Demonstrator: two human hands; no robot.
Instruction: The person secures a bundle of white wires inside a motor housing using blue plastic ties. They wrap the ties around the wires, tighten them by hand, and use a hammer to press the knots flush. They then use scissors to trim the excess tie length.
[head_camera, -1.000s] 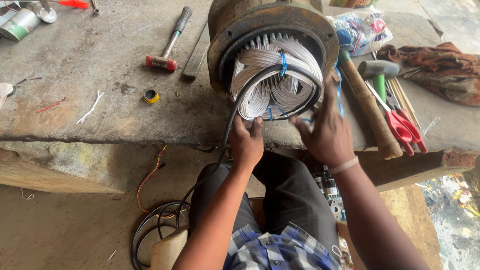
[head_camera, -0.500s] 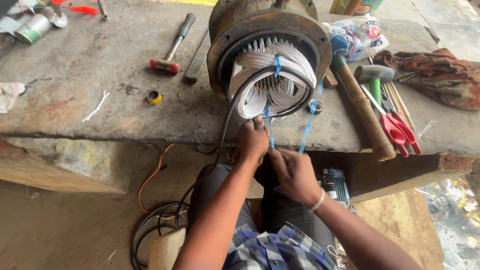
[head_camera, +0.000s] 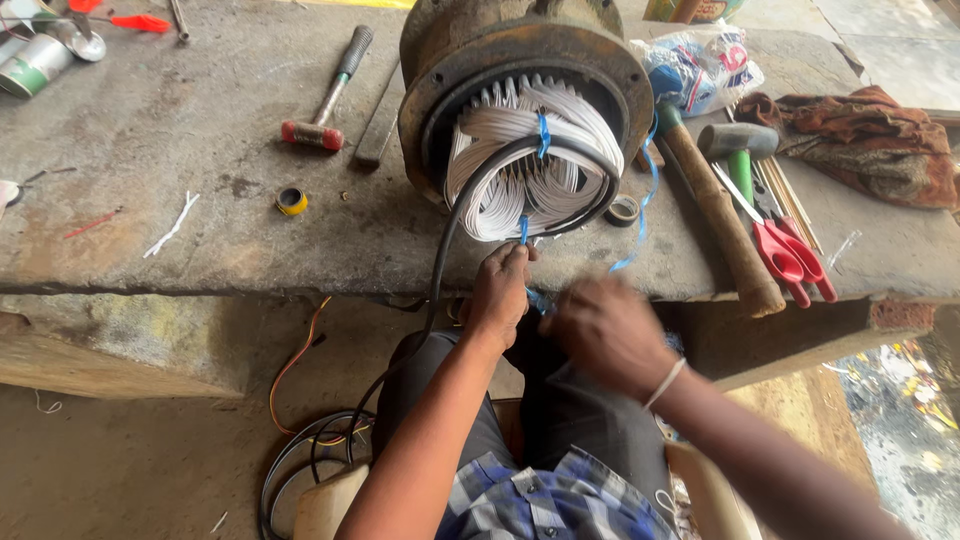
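— Both hands have dropped to the bench edge; right hand (head_camera: 605, 335) is blurred, so I can't tell its fingers.
— Left hand (head_camera: 500, 290)?
— Fingers pinch the blue tie (head_camera: 523, 232) under the white coils (head_camera: 530, 160).
— Risk?
— A hard pull could snap it or shift the black cable (head_camera: 450, 240).

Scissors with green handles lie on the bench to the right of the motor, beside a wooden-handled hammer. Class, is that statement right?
Not quite. The head view shows the scissors have red handles, not green. They do lie on the bench to the right of the motor, beside the wooden-handled hammer.
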